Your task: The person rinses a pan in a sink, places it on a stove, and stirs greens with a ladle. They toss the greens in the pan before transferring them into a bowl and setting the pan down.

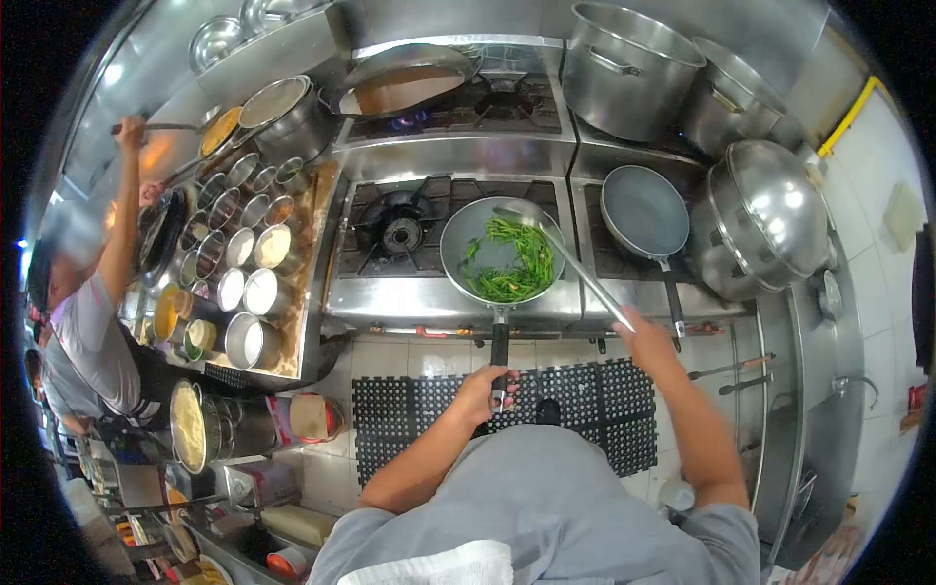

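Observation:
My left hand (481, 394) is closed round the black handle of a frying pan (462, 255), which sits on the front stove. Cut green vegetables (522, 261) lie in the pan, mostly toward its right side. In my right hand (647, 343) is the end of a long-handled metal cooking spoon (585, 273). The spoon slants up and left across the pan's rim, its head at the far edge of the greens. Whether the head is flat or hollow is hard to make out.
Beside the pan are a bare burner (402, 234) and a second frying pan (644, 211). Behind stand a wide pan of brown liquid (409, 93) and large pots (632, 73). Several metal containers (261, 291) crowd the left counter, where another person (88, 331) works. A domed steamer (770, 210) stands right.

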A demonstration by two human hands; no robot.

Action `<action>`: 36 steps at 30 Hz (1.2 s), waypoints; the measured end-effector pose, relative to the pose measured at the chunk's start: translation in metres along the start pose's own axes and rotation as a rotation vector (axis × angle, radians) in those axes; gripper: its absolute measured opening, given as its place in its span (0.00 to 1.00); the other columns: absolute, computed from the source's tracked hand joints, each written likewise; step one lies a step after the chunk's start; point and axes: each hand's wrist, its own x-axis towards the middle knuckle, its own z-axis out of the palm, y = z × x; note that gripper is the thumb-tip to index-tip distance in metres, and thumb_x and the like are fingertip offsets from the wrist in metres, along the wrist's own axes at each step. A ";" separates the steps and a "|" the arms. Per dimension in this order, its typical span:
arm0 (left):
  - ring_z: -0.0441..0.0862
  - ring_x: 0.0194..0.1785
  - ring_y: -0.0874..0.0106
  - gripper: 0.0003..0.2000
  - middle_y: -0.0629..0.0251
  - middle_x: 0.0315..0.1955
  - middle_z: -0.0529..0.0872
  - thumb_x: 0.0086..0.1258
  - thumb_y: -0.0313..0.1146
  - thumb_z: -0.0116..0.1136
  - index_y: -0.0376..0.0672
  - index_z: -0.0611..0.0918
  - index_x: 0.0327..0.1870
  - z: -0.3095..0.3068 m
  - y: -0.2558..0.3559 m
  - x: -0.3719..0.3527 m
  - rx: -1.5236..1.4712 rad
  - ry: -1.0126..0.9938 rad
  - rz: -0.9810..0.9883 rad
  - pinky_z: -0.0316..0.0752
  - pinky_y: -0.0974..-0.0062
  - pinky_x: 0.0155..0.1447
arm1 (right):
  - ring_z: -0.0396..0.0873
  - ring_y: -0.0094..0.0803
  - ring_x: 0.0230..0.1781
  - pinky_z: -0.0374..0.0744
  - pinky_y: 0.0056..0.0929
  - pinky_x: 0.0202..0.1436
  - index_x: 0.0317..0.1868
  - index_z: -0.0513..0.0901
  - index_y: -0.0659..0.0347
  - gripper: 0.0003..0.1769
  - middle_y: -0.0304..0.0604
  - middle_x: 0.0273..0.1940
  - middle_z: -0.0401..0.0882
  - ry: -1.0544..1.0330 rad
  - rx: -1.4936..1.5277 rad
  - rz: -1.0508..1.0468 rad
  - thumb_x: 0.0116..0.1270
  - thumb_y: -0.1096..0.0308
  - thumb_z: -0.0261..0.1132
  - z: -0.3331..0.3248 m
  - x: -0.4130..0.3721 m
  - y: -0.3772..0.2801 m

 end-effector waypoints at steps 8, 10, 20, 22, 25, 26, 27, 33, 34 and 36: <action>0.76 0.32 0.76 0.08 0.67 0.35 0.79 0.67 0.34 0.49 0.43 0.73 0.43 0.001 0.004 -0.002 -0.030 -0.031 -0.006 0.74 0.75 0.29 | 0.78 0.54 0.44 0.74 0.45 0.49 0.62 0.69 0.48 0.26 0.56 0.44 0.79 -0.236 0.105 -0.020 0.67 0.50 0.54 -0.028 -0.041 -0.003; 0.75 0.32 0.76 0.08 0.67 0.35 0.79 0.67 0.34 0.49 0.42 0.73 0.44 -0.003 0.001 -0.001 -0.042 -0.043 0.005 0.74 0.74 0.29 | 0.78 0.54 0.43 0.74 0.44 0.48 0.62 0.70 0.47 0.25 0.55 0.44 0.80 -0.265 0.100 0.007 0.66 0.50 0.54 -0.056 -0.056 0.003; 0.76 0.34 0.75 0.10 0.66 0.37 0.80 0.66 0.35 0.51 0.43 0.73 0.45 -0.003 -0.007 0.006 -0.041 -0.020 -0.029 0.76 0.72 0.31 | 0.78 0.54 0.43 0.75 0.43 0.48 0.61 0.70 0.47 0.24 0.56 0.40 0.80 -0.195 0.085 0.051 0.67 0.51 0.55 0.017 -0.035 0.018; 0.76 0.34 0.74 0.10 0.66 0.37 0.80 0.66 0.34 0.51 0.42 0.73 0.45 -0.006 -0.005 0.005 -0.044 -0.031 -0.010 0.76 0.73 0.31 | 0.78 0.55 0.42 0.75 0.43 0.47 0.61 0.70 0.47 0.24 0.57 0.40 0.80 -0.253 0.096 0.030 0.67 0.52 0.55 0.008 -0.038 0.025; 0.76 0.33 0.74 0.09 0.65 0.36 0.80 0.67 0.33 0.50 0.41 0.73 0.44 -0.008 -0.009 0.006 -0.041 0.017 -0.028 0.76 0.74 0.30 | 0.78 0.55 0.43 0.75 0.44 0.47 0.61 0.69 0.51 0.25 0.59 0.42 0.79 -0.240 0.181 0.077 0.66 0.52 0.55 -0.008 -0.033 0.019; 0.76 0.33 0.74 0.09 0.65 0.36 0.80 0.67 0.33 0.50 0.41 0.73 0.43 -0.007 -0.010 0.005 -0.057 0.012 -0.024 0.76 0.74 0.30 | 0.78 0.55 0.43 0.75 0.44 0.47 0.61 0.69 0.51 0.25 0.59 0.42 0.79 -0.239 0.182 0.089 0.66 0.52 0.55 0.008 -0.034 0.013; 0.76 0.33 0.74 0.08 0.65 0.36 0.80 0.67 0.33 0.49 0.40 0.73 0.43 -0.005 -0.009 0.005 -0.073 0.004 -0.016 0.76 0.74 0.30 | 0.78 0.54 0.43 0.75 0.43 0.46 0.61 0.70 0.51 0.25 0.59 0.42 0.79 -0.179 0.152 0.084 0.66 0.52 0.55 0.031 -0.028 0.013; 0.76 0.32 0.74 0.08 0.64 0.34 0.79 0.66 0.32 0.50 0.40 0.72 0.41 -0.009 -0.007 0.010 -0.097 -0.021 -0.005 0.76 0.74 0.28 | 0.76 0.58 0.43 0.74 0.45 0.47 0.61 0.68 0.55 0.25 0.61 0.41 0.79 -0.071 0.298 -0.131 0.68 0.53 0.52 0.034 -0.029 0.023; 0.76 0.32 0.74 0.08 0.64 0.34 0.79 0.66 0.32 0.50 0.40 0.72 0.41 -0.010 -0.011 0.011 -0.106 -0.033 -0.003 0.76 0.74 0.28 | 0.76 0.58 0.45 0.73 0.46 0.48 0.62 0.68 0.55 0.26 0.62 0.42 0.78 -0.066 0.323 -0.011 0.68 0.52 0.52 0.019 -0.024 0.002; 0.77 0.32 0.74 0.08 0.64 0.34 0.79 0.66 0.33 0.50 0.40 0.72 0.41 -0.007 -0.012 0.011 -0.100 -0.026 -0.016 0.77 0.74 0.28 | 0.76 0.58 0.46 0.73 0.47 0.50 0.62 0.67 0.56 0.27 0.63 0.42 0.78 -0.059 0.347 0.111 0.68 0.51 0.52 0.021 -0.015 -0.013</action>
